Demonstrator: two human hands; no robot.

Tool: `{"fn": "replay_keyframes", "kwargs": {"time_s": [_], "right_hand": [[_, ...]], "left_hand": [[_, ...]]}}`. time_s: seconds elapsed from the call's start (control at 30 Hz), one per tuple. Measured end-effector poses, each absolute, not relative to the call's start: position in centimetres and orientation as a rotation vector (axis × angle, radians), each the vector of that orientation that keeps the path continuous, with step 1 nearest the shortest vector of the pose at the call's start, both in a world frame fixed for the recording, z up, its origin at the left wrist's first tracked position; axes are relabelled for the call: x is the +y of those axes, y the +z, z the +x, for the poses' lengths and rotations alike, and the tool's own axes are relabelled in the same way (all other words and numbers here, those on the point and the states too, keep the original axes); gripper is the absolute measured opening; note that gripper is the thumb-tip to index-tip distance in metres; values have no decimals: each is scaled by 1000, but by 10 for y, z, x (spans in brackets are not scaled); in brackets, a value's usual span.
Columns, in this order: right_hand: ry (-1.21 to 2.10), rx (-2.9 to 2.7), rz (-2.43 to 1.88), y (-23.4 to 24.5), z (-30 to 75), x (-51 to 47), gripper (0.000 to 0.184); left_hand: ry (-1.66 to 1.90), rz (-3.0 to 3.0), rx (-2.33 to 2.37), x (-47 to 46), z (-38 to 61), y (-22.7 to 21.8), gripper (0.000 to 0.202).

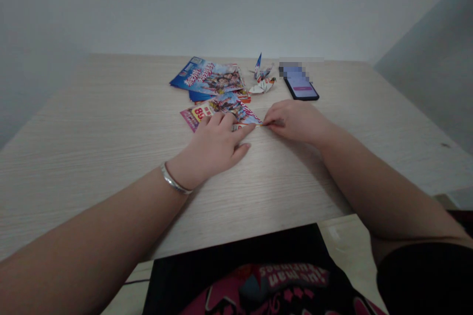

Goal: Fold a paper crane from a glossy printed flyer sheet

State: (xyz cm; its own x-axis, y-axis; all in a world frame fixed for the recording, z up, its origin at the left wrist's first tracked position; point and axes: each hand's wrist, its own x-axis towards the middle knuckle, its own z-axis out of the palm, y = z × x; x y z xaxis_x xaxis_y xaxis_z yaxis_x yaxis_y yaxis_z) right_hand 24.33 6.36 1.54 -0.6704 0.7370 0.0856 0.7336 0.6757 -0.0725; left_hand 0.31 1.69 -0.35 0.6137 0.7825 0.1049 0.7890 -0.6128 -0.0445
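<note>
A printed paper flyer (242,106), folded to a point at its right end, lies on the table in front of me. My left hand (218,143) rests flat on its near part with the fingers stretched out, a silver bangle on that wrist. At the flyer's right tip, my right hand (295,120) pinches the paper between thumb and fingers. Part of the flyer is hidden under my left hand. Just beyond stand two folded paper cranes, a blue one (258,70) and a mostly white one (263,87).
Behind the flyer lies a stack of colourful printed flyers (210,78). A smartphone (301,82) with a lit screen, partly pixelated, lies at the back right. The pale wood-grain table (92,133) meets a plain wall (221,5) at its far edge.
</note>
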Motion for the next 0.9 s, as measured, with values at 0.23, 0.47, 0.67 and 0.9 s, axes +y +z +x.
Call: {"fn": "replay_keyframes", "kwargs": {"time_s": [0.23, 0.47, 0.67, 0.9], "right_hand": [[127, -2783, -1172, 17, 247, 65, 25], [146, -2814, -1211, 20, 245, 62, 26], [106, -2774, -1212, 18, 245, 59, 29], [55, -2880, -1187, 24, 240, 58, 28]], "left_hand": [[-132, -2748, -1331, 17, 2, -4, 54], [-146, -2735, -1291, 17, 1, -8, 54], [-143, -2738, -1297, 17, 1, -8, 54], [-114, -2713, -1293, 16, 2, -7, 54]]}}
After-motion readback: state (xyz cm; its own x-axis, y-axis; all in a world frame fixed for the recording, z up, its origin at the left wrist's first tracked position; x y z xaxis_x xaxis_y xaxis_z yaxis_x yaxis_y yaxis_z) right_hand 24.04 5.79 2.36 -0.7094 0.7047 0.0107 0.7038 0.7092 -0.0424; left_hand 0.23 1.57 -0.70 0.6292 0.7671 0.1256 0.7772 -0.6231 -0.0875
